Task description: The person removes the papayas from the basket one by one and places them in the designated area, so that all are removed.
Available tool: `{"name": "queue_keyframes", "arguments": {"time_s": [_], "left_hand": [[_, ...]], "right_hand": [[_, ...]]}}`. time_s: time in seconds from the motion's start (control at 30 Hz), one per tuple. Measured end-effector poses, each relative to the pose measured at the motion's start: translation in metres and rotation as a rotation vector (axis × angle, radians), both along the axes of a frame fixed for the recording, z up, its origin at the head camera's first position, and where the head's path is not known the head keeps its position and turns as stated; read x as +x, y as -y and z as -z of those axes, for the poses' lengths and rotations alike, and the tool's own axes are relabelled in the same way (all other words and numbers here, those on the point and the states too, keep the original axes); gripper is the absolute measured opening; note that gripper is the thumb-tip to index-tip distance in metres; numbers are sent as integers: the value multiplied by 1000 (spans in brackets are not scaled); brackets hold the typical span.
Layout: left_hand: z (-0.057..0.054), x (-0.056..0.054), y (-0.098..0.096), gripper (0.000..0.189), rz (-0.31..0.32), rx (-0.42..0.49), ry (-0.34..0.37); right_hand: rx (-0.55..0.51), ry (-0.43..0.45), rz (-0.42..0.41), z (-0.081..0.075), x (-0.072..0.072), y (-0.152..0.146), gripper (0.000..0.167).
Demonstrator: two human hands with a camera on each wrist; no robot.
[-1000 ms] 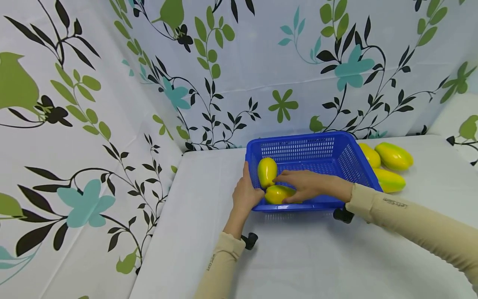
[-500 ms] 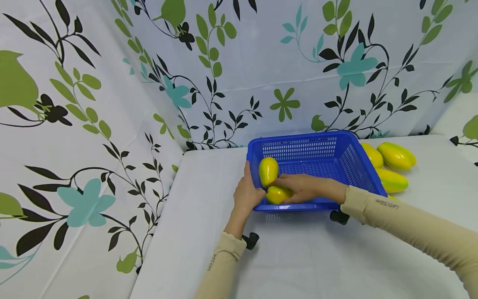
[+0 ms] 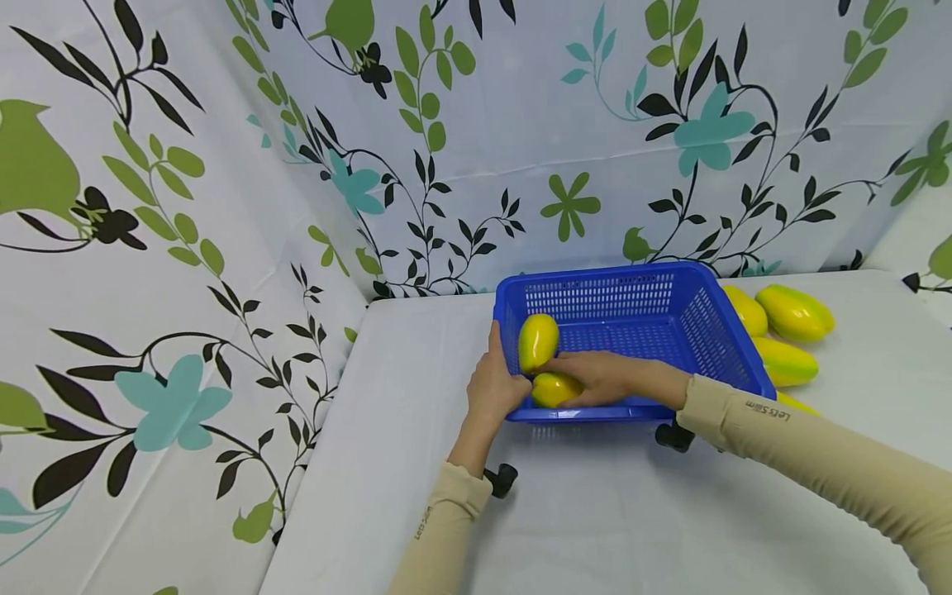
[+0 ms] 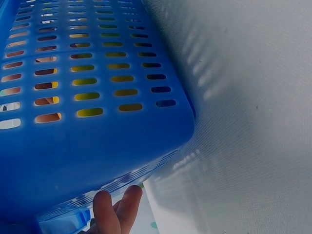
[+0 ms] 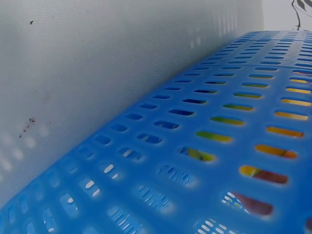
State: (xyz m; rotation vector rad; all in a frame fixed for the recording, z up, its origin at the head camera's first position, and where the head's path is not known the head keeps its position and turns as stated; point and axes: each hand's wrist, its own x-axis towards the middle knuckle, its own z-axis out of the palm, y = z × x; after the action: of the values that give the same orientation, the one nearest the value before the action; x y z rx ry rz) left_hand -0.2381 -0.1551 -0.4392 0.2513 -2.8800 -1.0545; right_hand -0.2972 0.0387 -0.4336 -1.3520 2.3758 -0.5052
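Note:
A blue plastic basket (image 3: 606, 281) with slotted walls stands on the table. At its left front corner my left hand (image 3: 494, 387) grips the left side, thumb over the rim; two fingertips (image 4: 117, 213) show beside the wall in the left wrist view. My right hand (image 3: 606, 376) reaches inside over the front rim and holds a yellow mango (image 3: 554, 389), its fingers covering the right part. Just behind, a second yellow-green mango (image 3: 538, 340) lies along the basket's left wall. In the right wrist view, the slotted basket wall (image 5: 195, 126) hides most of the hand.
Right of the basket, several yellow-green mangoes, including one mango (image 3: 796, 313) and another mango (image 3: 788, 362), lie on the white-covered table (image 3: 595, 512). A patterned cloth (image 3: 476, 198) hangs behind. Black wrist cameras (image 3: 502, 479) sit under both wrists.
My right hand has shifted slightly left within the basket, covering more of the front mango. The left hand keeps its hold. The whole head view has drifted a little.

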Motion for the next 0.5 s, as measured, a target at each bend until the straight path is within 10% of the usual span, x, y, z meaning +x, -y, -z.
{"name": "queue_keyframes", "arguments": {"time_s": [0.5], "left_hand": [[2,2,0,100,5,-1,-4]], "right_hand": [[-20,-27,12,-4,3,-9,64]]}}
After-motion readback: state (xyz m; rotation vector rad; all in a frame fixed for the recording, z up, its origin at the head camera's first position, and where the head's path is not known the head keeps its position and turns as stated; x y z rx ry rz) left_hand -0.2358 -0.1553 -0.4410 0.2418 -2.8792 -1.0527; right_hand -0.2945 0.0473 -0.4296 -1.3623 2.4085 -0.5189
